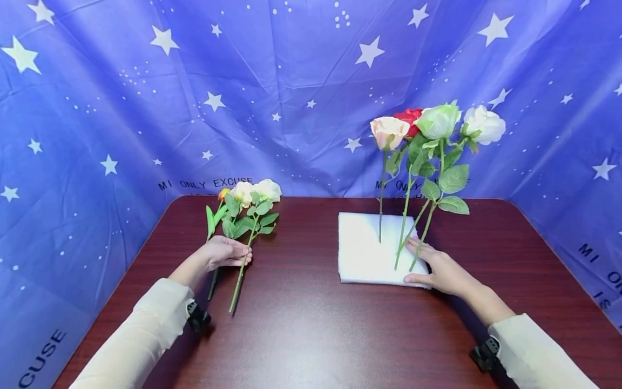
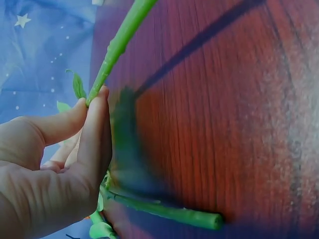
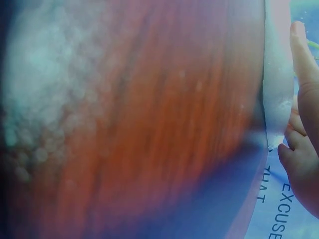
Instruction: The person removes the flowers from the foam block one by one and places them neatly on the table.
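My left hand (image 1: 223,253) pinches the green stem (image 2: 117,52) of a white artificial flower (image 1: 268,190) between thumb and fingers, at the table's left. Beneath that hand lie a cream flower (image 1: 242,193) and an orange bud (image 1: 223,194); a cut stem (image 2: 174,213) shows on the wood in the left wrist view. My right hand (image 1: 444,272) rests on the right end of a white foam block (image 1: 362,254), thumb near its front corner. From the block rise a pink rose (image 1: 390,132), a red flower (image 1: 409,120), a pale green flower (image 1: 439,121) and a white flower (image 1: 483,125).
The dark red wooden table (image 1: 301,324) carries both groups, with bare wood between them. Behind it hangs a blue cloth (image 1: 291,140) with stars and lettering. The standing flowers lean up and right over my right hand.
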Tool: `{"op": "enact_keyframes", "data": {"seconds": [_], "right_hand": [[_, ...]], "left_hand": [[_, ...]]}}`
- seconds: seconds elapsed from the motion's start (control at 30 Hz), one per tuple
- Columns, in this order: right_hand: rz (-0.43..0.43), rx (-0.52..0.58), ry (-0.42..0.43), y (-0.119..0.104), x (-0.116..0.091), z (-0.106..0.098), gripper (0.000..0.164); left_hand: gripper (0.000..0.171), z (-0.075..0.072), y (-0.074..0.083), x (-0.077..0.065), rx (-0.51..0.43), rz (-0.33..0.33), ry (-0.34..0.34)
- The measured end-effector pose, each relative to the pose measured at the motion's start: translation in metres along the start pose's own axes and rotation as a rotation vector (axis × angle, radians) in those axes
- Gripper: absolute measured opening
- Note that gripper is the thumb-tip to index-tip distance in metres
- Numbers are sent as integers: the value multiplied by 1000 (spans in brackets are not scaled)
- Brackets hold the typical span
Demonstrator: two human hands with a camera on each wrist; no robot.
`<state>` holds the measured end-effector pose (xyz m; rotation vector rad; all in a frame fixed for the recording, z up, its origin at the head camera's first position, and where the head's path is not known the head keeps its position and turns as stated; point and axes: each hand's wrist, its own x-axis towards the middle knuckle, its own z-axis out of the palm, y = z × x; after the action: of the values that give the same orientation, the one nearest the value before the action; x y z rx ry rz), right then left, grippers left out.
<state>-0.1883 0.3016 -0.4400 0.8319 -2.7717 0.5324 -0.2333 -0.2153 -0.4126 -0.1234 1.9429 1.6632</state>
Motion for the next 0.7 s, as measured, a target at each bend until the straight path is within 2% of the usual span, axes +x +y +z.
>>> {"op": "enact_keyframes", "data": {"seconds": [0.1, 0.43, 0.57, 0.7], "right_hand": [[4, 4, -5, 0, 0, 0, 81], [-23, -4, 18, -1, 1, 0, 80], [-32, -3, 25, -1, 1, 0, 80], [-34, -5, 25, -1, 0, 0, 80]], "left_hand": [[35, -2, -2, 0, -8, -20, -5], [34, -8, -8, -4, -29, -25, -24], [35, -9, -9, -6, -21, -30, -8], [35, -7, -9, -7, -5, -28, 38]]}}
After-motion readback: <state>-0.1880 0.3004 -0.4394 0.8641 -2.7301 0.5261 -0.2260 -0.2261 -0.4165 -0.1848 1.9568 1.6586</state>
